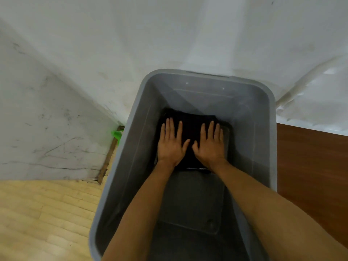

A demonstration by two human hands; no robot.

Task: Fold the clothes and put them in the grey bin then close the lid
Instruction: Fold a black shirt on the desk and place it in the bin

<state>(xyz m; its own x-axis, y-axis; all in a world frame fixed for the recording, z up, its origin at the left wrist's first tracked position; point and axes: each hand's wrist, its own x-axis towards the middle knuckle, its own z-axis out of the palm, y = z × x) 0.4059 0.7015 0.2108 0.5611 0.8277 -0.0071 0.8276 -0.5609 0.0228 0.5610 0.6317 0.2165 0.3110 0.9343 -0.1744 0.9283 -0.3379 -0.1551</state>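
**Mia:** What is that big box?

**Tom:** It is the grey bin (137, 147). It is smooth plastic, long like a bathtub, with round corners and a thick rim. Its top is open.

**Mia:** Where is the cloth?

**Tom:** The black cloth (190, 127) lies flat on the bottom of the bin, at the far end. It is folded into a neat, almost square pad. It looks soft, but it is too dark to see the weave.

**Mia:** What are the hands doing?

**Tom:** Both reach down inside the bin. The left hand (170, 146) lies palm down on the left half of the cloth. The right hand (211, 146) lies palm down on the right half. The fingers are straight and a little spread, and the thumbs point at each other and almost meet. They press flat and grip nothing.

**Mia:** And the near end of the bin?

**Tom:** Bare grey plastic, with a flat panel with round corners.

**Mia:** What is around it?

**Tom:** On the left, a floor (37, 213) of pale yellow wooden strips. Behind, a white wall (56, 91), rough, with cracks and scuffs. A small bright green thing (117, 134) sits just beside the bin; I cannot tell what it is. On the right, a smooth brown board (310, 166).
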